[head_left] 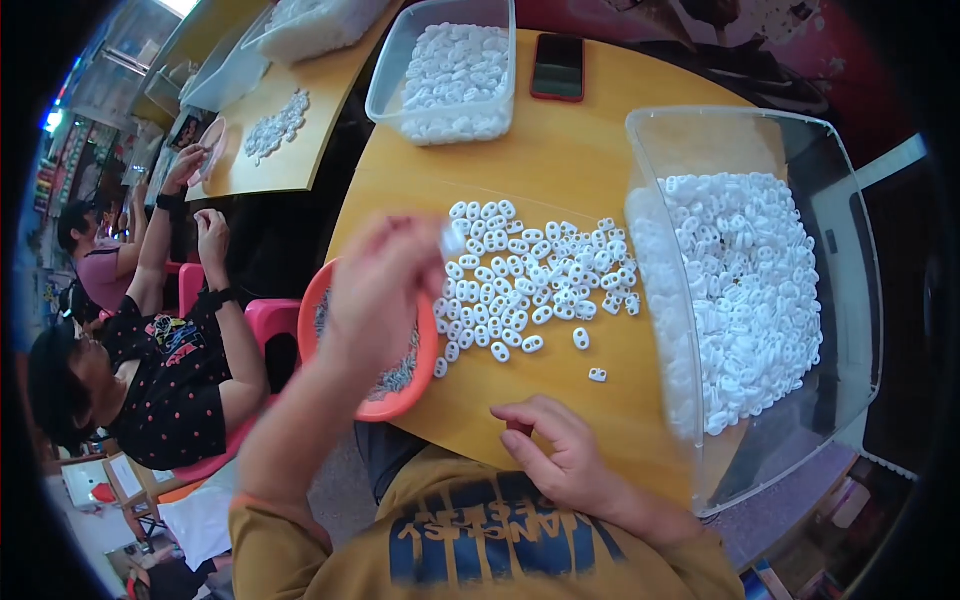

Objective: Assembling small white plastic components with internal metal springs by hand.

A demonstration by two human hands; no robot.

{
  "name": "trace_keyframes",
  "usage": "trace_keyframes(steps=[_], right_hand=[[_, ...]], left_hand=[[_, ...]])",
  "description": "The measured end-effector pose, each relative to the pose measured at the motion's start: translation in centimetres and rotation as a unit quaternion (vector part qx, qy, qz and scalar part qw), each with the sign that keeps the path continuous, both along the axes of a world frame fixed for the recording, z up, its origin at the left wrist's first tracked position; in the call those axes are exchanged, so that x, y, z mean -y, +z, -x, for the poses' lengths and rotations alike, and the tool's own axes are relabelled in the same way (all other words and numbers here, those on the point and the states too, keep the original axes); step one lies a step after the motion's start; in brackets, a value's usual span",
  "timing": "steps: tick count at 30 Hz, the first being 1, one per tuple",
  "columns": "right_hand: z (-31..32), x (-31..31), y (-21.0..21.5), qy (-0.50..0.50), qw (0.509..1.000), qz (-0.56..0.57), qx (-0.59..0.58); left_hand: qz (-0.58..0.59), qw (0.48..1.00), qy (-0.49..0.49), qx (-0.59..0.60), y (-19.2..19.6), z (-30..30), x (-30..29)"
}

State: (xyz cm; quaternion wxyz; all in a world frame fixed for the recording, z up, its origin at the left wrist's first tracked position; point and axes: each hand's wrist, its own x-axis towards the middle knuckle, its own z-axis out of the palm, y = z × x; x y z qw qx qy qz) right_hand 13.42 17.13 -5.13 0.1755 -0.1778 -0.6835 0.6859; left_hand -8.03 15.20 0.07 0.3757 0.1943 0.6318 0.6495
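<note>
Left hand (375, 285) lifts a white piece (452, 238) above the orange bowl (425, 375).

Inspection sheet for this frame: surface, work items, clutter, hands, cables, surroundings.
Surface: yellow wooden table, partly bare.
Work items: loose pile of small white plastic pieces; orange bowl at the table's near-left edge, holding small grey parts.
Clutter: large clear bin of white pieces on the right; smaller clear tub of them at the far side; dark phone.
Hands: left hand raised over the bowl, blurred, pinching a small pale piece; right hand resting at the table edge, fingers curled.
Cables: nothing seen.
Surroundings: two people seated at left by another table holding white pieces.
</note>
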Motion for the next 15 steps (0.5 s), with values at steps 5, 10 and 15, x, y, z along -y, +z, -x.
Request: trace_keyframes(steps=[5, 10, 15], right_hand=[[0.0, 0.1, -1.0, 0.019, 0.999, -0.011, -0.039], [0.4, -0.5, -1.1, 0.144, 0.987, 0.047, -0.057], [-0.1, 0.6, -1.8, 0.223, 0.966, 0.085, -0.102]], left_hand=[[-0.115, 0.991, 0.048, -0.053, 1.7, 8.2, -7.7], [-0.003, 0.987, -0.079, -0.138, -1.0, 2.9, -5.7], [0.068, 0.864, -0.314, -0.388, -4.2, -6.6, -0.1]])
